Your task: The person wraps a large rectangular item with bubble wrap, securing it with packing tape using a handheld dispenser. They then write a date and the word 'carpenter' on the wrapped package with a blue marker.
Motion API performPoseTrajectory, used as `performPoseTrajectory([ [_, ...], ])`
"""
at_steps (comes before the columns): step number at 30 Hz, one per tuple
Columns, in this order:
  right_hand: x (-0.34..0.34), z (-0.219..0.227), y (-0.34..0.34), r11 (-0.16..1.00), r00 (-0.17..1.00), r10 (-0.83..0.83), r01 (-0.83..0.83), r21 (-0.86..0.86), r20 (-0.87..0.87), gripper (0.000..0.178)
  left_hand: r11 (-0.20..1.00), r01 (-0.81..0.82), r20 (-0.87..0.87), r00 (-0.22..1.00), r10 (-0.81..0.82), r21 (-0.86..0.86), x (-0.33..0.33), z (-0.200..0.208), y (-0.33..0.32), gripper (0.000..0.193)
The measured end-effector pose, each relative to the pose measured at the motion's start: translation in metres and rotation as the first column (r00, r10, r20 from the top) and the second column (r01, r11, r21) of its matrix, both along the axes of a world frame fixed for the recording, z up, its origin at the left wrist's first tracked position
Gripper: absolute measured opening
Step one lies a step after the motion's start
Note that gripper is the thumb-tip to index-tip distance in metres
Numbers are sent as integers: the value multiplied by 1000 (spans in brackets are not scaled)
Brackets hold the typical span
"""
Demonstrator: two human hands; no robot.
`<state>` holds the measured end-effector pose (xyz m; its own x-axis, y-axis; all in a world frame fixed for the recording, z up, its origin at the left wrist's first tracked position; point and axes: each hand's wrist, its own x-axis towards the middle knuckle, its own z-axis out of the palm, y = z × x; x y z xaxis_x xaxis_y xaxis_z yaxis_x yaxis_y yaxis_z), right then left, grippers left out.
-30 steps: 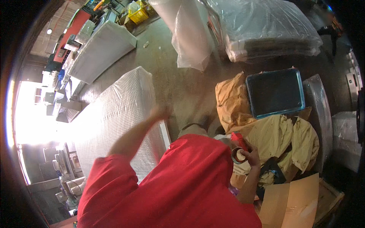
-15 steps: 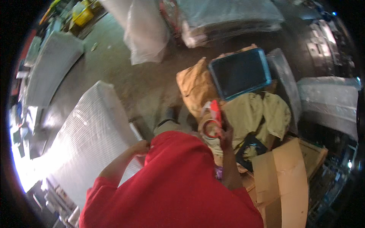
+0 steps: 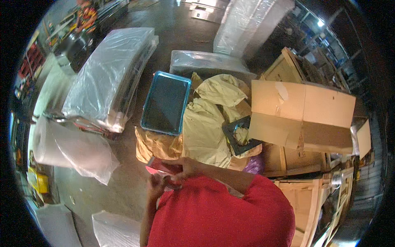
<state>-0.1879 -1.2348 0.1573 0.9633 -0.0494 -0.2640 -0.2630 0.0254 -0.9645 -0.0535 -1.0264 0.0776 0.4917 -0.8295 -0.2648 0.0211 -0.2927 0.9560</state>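
A red tape dispenser (image 3: pixel 153 164) with a roll of tape is held in front of my red shirt. My right hand (image 3: pixel 186 167) is closed round it from the right. Just below, my left hand (image 3: pixel 156 185) has its fingers bent against the roll side of the dispenser; its fingertips are partly hidden. Beyond the hands lies a dark rectangular panel with a blue edge (image 3: pixel 166 103), on brown wrapping paper (image 3: pixel 158 146). Crumpled yellowish paper (image 3: pixel 205 133) is heaped beside it, with a black square frame (image 3: pixel 242 136) on top.
To the right stand an open cardboard box (image 3: pixel 284 99) and wooden crates (image 3: pixel 296 189). Plastic-wrapped slabs (image 3: pixel 101 74) lie on the left, near a roll of bubble wrap (image 3: pixel 70 144). Another person (image 3: pixel 85 18) is at the far left. A purple bag (image 3: pixel 254 165) lies near my right arm.
My view has swung to the right. The right hand has brought the tape dispenser in front of my chest, and the left hand has come up from my side to meet it.
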Motion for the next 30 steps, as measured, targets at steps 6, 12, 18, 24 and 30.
performPoseTrajectory([
  [6,-56,-9,9,899,955,-292,292,-326,51,80,896,438,774,542,-328,73,-18,-34,-22,17],
  [12,-105,-1,-13,853,862,-506,504,-136,15,70,919,393,182,902,-391,30,-24,-5,-84,25],
  [18,-145,2,-61,780,786,-612,619,98,-92,68,828,524,221,799,-559,201,-61,44,-146,39],
  [24,-173,-21,-106,813,891,-447,366,452,83,78,995,-23,-491,868,70,100,-87,45,-170,41],
  [30,-164,-44,-132,878,950,-301,243,411,80,73,928,-310,-240,903,355,205,-116,21,-172,29],
])
